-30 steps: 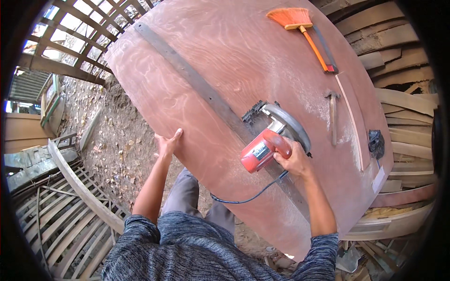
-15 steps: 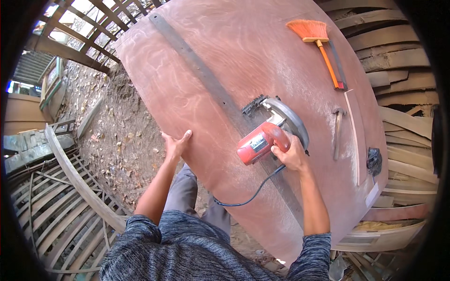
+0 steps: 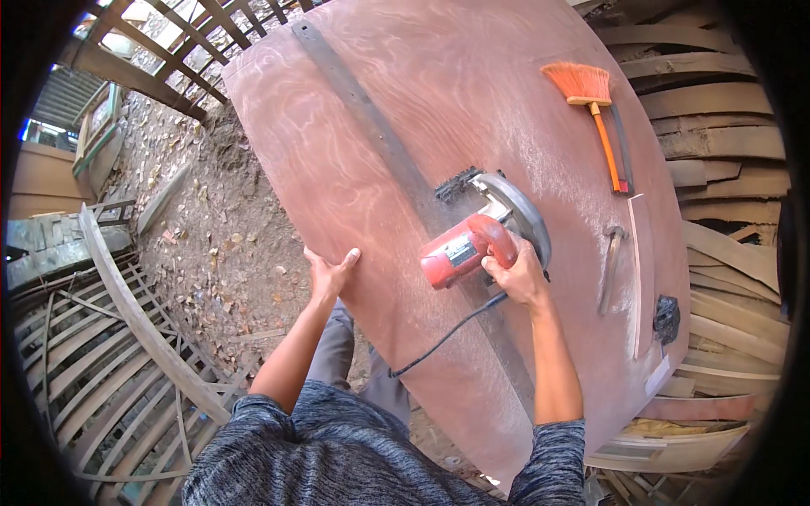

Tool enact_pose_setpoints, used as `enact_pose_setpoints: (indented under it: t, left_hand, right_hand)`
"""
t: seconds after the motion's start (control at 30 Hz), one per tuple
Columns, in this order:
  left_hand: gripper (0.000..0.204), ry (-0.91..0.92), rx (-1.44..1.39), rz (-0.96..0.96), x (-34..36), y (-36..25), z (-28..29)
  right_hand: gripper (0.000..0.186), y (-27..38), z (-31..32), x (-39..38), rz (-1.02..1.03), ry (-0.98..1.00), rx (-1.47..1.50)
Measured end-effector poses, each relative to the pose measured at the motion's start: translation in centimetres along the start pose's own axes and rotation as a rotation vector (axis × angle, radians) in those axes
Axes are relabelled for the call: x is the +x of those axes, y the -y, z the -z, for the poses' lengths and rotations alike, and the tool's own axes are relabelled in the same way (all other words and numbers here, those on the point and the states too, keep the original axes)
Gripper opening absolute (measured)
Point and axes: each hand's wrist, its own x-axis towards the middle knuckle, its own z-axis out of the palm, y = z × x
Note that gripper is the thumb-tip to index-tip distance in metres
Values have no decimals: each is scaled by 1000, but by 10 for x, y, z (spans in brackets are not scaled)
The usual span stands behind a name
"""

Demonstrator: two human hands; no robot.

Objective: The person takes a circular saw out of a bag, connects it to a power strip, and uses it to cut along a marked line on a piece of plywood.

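Observation:
My right hand (image 3: 516, 274) is closed round the handle of a red circular saw (image 3: 456, 253) with a grey metal guard. The saw rests on a large reddish-brown plywood sheet (image 3: 337, 169), its base beside a long dark metal strip (image 3: 359, 101) that lies across the sheet. Its blade is hidden. A dark power cord (image 3: 443, 339) runs back from the handle toward the sheet's near edge. My left hand (image 3: 327, 274) grips the sheet's left edge, thumb on top; its other fingers are partly hidden at the edge.
On the sheet's right side lie an orange broom (image 3: 582, 84), a hammer (image 3: 609, 270), a narrow wooden strip (image 3: 643, 270) and a crumpled black bag (image 3: 666, 319). Pale sawdust streaks the sheet. Slatted wood (image 3: 717, 143) stands at right, a slatted frame (image 3: 110, 363) at left, above leaf-strewn ground (image 3: 228, 228).
The saw has moved a little farther from me along the metal strip, with my right hand on it. My left hand keeps its place on the edge; the whole view has shifted slightly.

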Motion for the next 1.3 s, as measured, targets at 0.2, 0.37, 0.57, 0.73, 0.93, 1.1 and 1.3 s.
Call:
enact_pose_setpoints:
  t: [0.2,0.37,0.57,0.73,0.93,1.1,1.3]
  left_hand:
    - [117,-4,21,10,0,7,1]
    - [119,15,39,51,-6,-16,2]
    - [118,28,87,84,-8,-27,5]
    - [97,99,-524,219,-28,10,12]
    - [70,1383,-155,336,-112,197,33]
    - [63,1697,316,-255,-133,153,30]
    - [45,1664,416,-405,-106,112,78]
  right_hand:
    - [44,14,-6,27,-6,15,-27]
    - [43,24,-13,53,-23,8,14]
    - [41,31,-20,70,-17,-5,-30]
    - [44,33,-18,70,-3,-4,-27]
    - [48,27,-19,71,35,-57,0]
    - [49,34,-17,67,-69,-47,-51]
    - [43,29,-20,61,-42,-66,-25]
